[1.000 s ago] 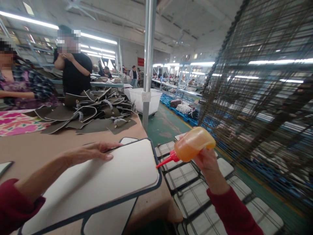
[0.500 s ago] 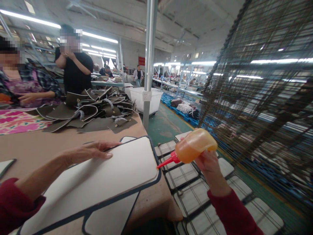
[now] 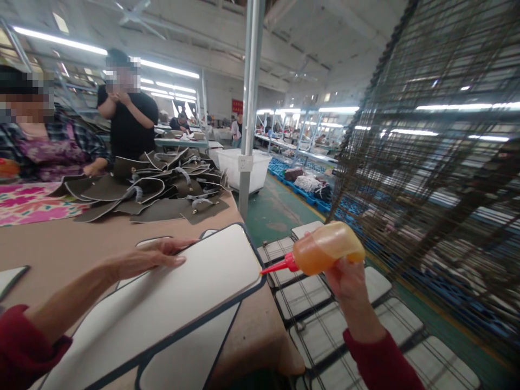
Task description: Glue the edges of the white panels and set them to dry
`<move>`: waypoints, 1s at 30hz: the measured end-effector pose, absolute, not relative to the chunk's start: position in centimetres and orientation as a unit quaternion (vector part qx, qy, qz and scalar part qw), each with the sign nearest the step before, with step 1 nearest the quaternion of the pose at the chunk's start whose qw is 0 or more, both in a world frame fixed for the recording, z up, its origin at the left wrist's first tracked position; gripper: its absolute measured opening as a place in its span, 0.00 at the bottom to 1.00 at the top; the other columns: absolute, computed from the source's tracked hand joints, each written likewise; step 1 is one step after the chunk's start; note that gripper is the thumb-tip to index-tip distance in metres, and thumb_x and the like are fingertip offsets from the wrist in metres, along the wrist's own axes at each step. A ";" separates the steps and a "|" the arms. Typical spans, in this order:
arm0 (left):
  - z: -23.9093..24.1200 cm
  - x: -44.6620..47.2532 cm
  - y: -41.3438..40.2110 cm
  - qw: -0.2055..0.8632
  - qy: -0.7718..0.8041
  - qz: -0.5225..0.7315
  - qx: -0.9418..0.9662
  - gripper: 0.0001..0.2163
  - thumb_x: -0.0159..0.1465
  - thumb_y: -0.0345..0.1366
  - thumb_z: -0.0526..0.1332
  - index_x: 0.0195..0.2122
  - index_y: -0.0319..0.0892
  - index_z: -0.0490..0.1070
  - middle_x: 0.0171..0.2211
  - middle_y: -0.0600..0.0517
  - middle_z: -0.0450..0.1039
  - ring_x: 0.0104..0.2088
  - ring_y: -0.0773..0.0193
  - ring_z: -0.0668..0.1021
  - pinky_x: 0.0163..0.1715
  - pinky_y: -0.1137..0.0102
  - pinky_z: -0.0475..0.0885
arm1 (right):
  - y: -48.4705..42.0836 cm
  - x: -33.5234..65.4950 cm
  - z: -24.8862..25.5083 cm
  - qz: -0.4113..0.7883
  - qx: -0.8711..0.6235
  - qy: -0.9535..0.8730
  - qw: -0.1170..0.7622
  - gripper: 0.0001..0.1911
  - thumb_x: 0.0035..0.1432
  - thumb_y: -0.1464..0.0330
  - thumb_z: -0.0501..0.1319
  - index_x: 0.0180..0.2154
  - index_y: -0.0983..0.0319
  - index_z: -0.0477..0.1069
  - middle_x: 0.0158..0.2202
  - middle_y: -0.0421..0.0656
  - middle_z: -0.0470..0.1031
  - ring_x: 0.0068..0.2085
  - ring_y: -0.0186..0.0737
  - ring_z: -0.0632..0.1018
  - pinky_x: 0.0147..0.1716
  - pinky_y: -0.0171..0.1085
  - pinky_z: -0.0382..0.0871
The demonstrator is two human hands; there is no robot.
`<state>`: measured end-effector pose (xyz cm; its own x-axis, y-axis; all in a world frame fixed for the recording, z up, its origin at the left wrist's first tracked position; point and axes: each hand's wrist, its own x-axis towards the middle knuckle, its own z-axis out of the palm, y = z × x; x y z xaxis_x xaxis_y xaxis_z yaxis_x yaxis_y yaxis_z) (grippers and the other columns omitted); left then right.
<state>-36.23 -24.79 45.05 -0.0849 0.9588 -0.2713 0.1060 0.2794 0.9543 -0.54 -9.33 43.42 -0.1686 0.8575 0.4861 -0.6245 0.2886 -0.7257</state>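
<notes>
My right hand [image 3: 347, 281] grips an orange squeeze bottle [image 3: 325, 249] with a red nozzle, tilted so the tip touches the right edge of a white panel with a dark blue border [image 3: 170, 303]. My left hand [image 3: 152, 254] lies flat on the panel's upper left edge, fingers stretched out, pressing it against the tan table [image 3: 60, 244]. More white panels show underneath it.
A heap of dark olive leather pieces [image 3: 154, 189] lies at the table's far end. Two people [image 3: 130, 119] stand or sit beyond it at the left. A wire rack [image 3: 325, 319] with white panels sits low at the right. A steel post [image 3: 249, 108] rises behind.
The bottle's nozzle has slid slightly along the panel's right edge. The view has tilted a little, and the seated person's hand moved onto the leather pieces.
</notes>
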 end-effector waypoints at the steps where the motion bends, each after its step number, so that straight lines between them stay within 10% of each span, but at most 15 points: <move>1: 44.9 -36.3 -24.8 0.519 0.609 0.412 0.435 0.28 0.53 0.40 0.70 0.55 0.40 0.72 0.51 0.50 0.77 0.49 0.50 0.77 0.47 0.65 0.73 | -9.3 -0.5 43.1 0.580 -0.125 -0.484 0.643 0.35 0.35 0.57 0.75 0.48 0.56 0.73 0.40 0.45 0.80 0.42 0.50 0.81 0.55 0.59 0.66; 19: 41.3 -34.5 -24.8 0.545 0.597 0.468 0.357 0.39 0.50 0.46 0.71 0.63 0.45 0.62 0.53 0.47 0.76 0.49 0.50 0.79 0.44 0.66 0.75 | -10.1 -2.4 41.5 0.509 -0.159 -0.361 0.765 0.25 0.38 0.65 0.73 0.43 0.59 0.75 0.36 0.38 0.80 0.36 0.38 0.80 0.38 0.38 0.76; 30: 40.6 -33.3 -24.4 0.526 0.614 0.499 0.311 0.42 0.48 0.49 0.71 0.64 0.45 0.60 0.55 0.44 0.74 0.49 0.51 0.79 0.41 0.67 0.76 | -10.3 -3.5 39.8 0.500 -0.193 -0.373 0.758 0.23 0.42 0.65 0.72 0.43 0.60 0.74 0.39 0.41 0.80 0.37 0.41 0.80 0.40 0.42 0.76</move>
